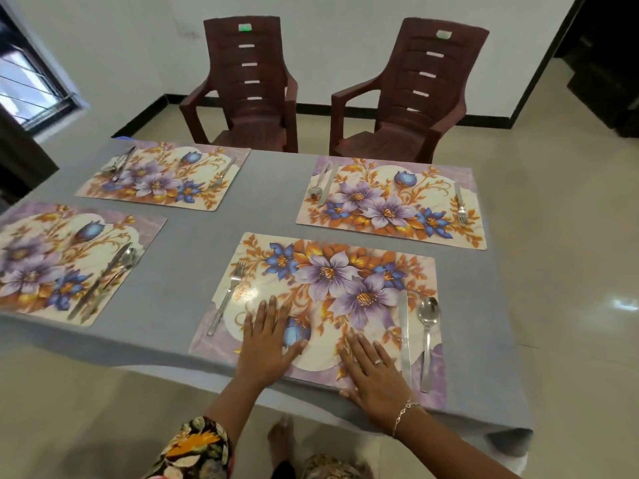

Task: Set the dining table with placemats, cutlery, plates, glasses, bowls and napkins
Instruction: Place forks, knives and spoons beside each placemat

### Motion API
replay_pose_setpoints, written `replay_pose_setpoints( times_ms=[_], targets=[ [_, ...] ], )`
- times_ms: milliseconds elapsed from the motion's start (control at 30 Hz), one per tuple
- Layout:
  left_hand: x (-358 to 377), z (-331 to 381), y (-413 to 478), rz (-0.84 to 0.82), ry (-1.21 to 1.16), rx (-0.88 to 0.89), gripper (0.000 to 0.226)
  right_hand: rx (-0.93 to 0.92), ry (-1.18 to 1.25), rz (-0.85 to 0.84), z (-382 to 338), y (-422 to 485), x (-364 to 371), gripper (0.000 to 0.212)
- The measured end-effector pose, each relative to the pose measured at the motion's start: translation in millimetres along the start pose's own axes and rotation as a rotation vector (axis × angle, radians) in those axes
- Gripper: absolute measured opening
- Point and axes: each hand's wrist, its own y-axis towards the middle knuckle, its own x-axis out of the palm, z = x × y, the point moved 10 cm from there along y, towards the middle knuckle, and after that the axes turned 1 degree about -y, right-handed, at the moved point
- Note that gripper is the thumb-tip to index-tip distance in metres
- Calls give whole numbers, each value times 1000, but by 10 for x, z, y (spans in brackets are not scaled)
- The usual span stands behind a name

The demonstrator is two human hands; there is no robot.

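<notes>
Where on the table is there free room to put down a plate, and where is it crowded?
The far half of the near placemat, between fork and knife, is free; its near half lies under the left hand and right hand. The bare tablecloth lane between the placemat columns is free. Knife and spoon crowd the right edge.

The head-worn camera looks forward and down, close over the table [269, 202] and wide-angled.

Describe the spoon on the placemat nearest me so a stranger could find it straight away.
On the grey-clothed table, take the nearest floral rectangular placemat. The shiny steel spoon lies along its right edge, outermost, with a round bowl unlike the flat steel knife beside it.
</notes>
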Motion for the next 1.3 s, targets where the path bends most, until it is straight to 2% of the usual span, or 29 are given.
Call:
replay_pose_setpoints(
  times_ms=[133, 667, 767, 833, 900, 1000, 1067, 1167, 1300],
  targets=[
    [23, -4, 0, -6, 1, -7, 74, -15, -29, 22, -19, -31, -19, 67],
    [-23, -10, -10, 49, -14, 20, 73, 43, -48, -92, 56, -2, -9, 64],
    [-39, 86, 14, 68, -41, -11, 76, 24, -94, 27, 118, -35, -164, 50],
    [-9, 258, 25, 49, -51, -11, 77, 87, -84, 144, 304, -111, -344, 52],
    [51, 587, 37, 16, -22, 74, 78, 240, -49, 215, 628, -236, -495, 59],
    [168, 1190, 55, -81, 8, 229, 78, 373, -55, 178, 1001, -398, -466, 63],
    [185, 1577, 72, -112, 35, 351, 78, 366, -59, 145, 1091, -440, -433, 50],
    [246, 1946, 137, -165, 30, 452, 82, 349, 0, 28, 1140, -426, -387, 55],
    [217, 2133, 205, -55, 72, 509, 101, 304, 37, 25, 1144, -411, -449, 57]
  ],
)
